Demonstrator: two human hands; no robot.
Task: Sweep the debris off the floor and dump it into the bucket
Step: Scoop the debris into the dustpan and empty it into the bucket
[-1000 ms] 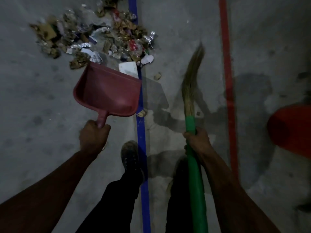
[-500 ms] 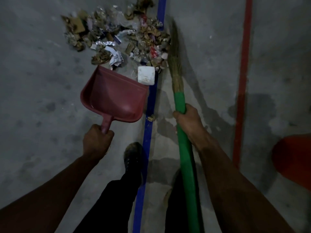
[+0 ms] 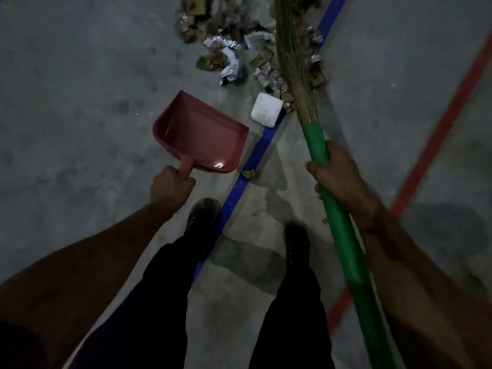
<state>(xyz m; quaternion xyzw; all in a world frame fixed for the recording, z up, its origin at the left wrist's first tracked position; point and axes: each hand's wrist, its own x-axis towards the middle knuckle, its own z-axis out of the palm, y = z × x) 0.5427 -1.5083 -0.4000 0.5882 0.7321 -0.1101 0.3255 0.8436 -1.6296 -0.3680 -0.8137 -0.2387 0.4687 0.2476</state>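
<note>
Step in hand, by my read: sweeping the pile into the pan, nothing collected yet. Left hand (image 3: 171, 186) fingers curled tight round the stub handle of the red plastic dustpan (image 3: 201, 133), arm stretched fwd, pan empty w/ mouth facing the scattered paper-and-foil debris pile (image 3: 239, 46), near but apart. White square foam piece (image 3: 266, 110) sits btwn pan and broom. Right hand (image 3: 336, 174) clamped on the green-handled straw broom (image 3: 316, 139), bristles over the pile. Next: drag bristles toward the pan, pan edge flat on floor. Bucket not in view.

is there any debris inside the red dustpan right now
No, the red dustpan held by the left hand shows only a bare inside; the debris pile lies on the floor beyond it.
</note>
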